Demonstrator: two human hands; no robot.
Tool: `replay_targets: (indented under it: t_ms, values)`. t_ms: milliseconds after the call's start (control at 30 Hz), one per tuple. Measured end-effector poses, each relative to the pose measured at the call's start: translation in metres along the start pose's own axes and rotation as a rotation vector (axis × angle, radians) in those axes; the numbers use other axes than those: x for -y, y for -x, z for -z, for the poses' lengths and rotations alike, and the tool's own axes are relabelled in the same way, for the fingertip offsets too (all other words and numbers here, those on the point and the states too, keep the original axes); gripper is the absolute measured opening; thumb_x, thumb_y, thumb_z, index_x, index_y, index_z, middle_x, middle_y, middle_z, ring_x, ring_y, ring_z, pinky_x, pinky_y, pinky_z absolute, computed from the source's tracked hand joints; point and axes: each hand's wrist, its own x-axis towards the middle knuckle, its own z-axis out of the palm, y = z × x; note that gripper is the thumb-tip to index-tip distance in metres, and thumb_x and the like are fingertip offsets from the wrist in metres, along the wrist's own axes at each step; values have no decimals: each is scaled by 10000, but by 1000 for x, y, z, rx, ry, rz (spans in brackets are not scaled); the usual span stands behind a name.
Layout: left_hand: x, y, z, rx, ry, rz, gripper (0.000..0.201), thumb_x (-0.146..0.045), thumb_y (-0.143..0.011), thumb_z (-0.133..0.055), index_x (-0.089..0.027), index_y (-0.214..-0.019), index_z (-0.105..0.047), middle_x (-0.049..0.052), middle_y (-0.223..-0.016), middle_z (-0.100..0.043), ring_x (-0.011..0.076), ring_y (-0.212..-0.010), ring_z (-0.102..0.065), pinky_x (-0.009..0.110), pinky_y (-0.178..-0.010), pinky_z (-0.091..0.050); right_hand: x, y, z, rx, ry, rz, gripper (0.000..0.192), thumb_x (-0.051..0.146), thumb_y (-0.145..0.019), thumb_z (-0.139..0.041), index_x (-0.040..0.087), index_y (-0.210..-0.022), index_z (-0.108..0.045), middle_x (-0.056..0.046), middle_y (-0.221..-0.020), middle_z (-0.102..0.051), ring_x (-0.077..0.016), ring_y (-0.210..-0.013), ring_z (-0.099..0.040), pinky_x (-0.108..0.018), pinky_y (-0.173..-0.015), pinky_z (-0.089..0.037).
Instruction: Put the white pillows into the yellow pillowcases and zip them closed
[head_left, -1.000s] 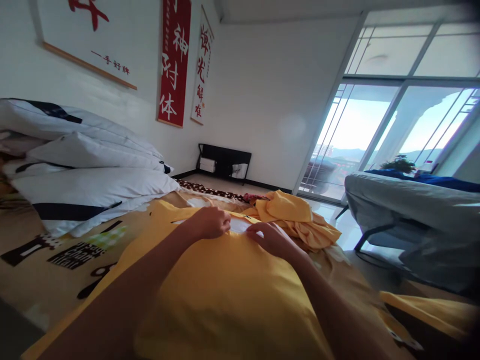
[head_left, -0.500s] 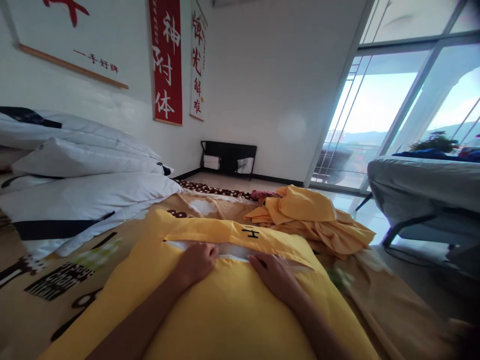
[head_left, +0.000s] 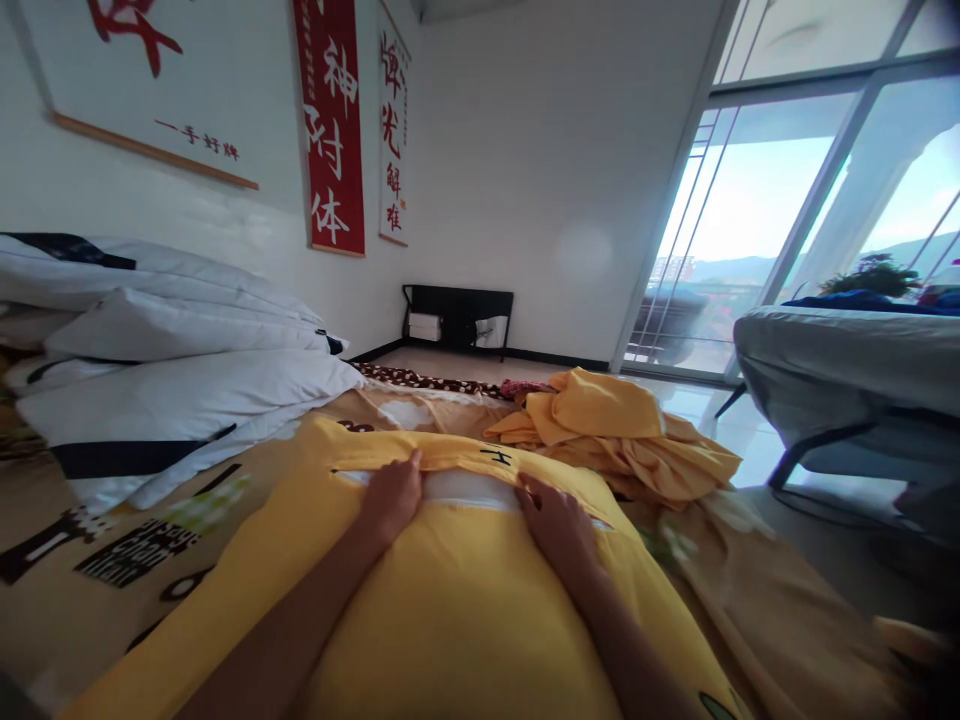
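Observation:
A yellow pillowcase [head_left: 465, 600] lies in front of me, filled out by a white pillow [head_left: 469, 489] that shows through its slit-like opening. My left hand [head_left: 395, 495] is closed on the far edge of that opening, left of its middle. On the right part of the same edge, my right hand [head_left: 556, 518] pinches the fabric with curled fingers. Between the two hands the edge is lifted, and dark letters are printed on the yellow cloth just beyond it. Parts of the fingertips are hidden by the cloth and by the hands themselves.
White pillows with dark bands [head_left: 187, 400] are stacked at the left. Crumpled yellow fabric [head_left: 607, 420] lies beyond the pillowcase on the patterned bedspread [head_left: 750, 580]. A grey-covered piece of furniture [head_left: 847, 350] stands at the right, a low black rack [head_left: 457, 318] by the far wall.
Both hands have moved from the near side of the opening to its far edge and now grip it. The gap between the edges has widened, showing more white pillow.

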Motion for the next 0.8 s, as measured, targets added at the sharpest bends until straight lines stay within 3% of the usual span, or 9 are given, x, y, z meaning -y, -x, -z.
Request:
replay_targets:
  t_ms: [200, 333, 467, 633, 800]
  values:
    - [-2, 11, 10, -73, -5, 7, 383, -290, -1001, -266, -204, -1187, -590, 104, -887, -720, 225, -889, -689, 293, -741, -480, -8, -4, 0, -111, -113, 59, 360, 342, -940, -411, 268, -1135, -706, -76, -1034, -732, -246, -938, -676, -335, -781, -482]
    - [1, 14, 14, -135, 49, 14, 371, -296, -1005, -288, -202, -1247, -553, 86, -932, -723, 197, -892, -685, 262, -747, -460, -10, -3, 4, -196, -194, 59, 335, 315, -928, -437, 273, -1109, -716, -54, -1064, -726, -229, -931, -677, -318, -777, -485]
    - [5, 17, 25, -187, 61, -30, 352, -295, -1003, -310, -210, -1224, -570, 78, -979, -723, 190, -925, -680, 245, -743, -445, -7, 3, 4, -269, -130, 121, 334, 292, -951, -408, 257, -1076, -716, -44, -1099, -716, -198, -908, -678, -279, -762, -465]
    - [4, 19, 54, -174, -37, -31, 372, -327, -1005, -277, -235, -1202, -579, 74, -895, -724, 225, -863, -689, 277, -703, -444, 5, 15, 20, -155, 97, 199, 319, 210, -959, -394, 255, -1066, -691, -45, -1035, -731, -172, -917, -674, -242, -736, -413]
    - [4, 35, 74, -156, -16, -71, 378, -373, -997, -271, -227, -1129, -594, 83, -867, -716, 237, -856, -684, 283, -690, -433, 8, 28, 69, -56, 256, 235, 320, 198, -941, -381, 248, -1095, -657, -68, -933, -735, -196, -857, -674, -266, -690, -382]
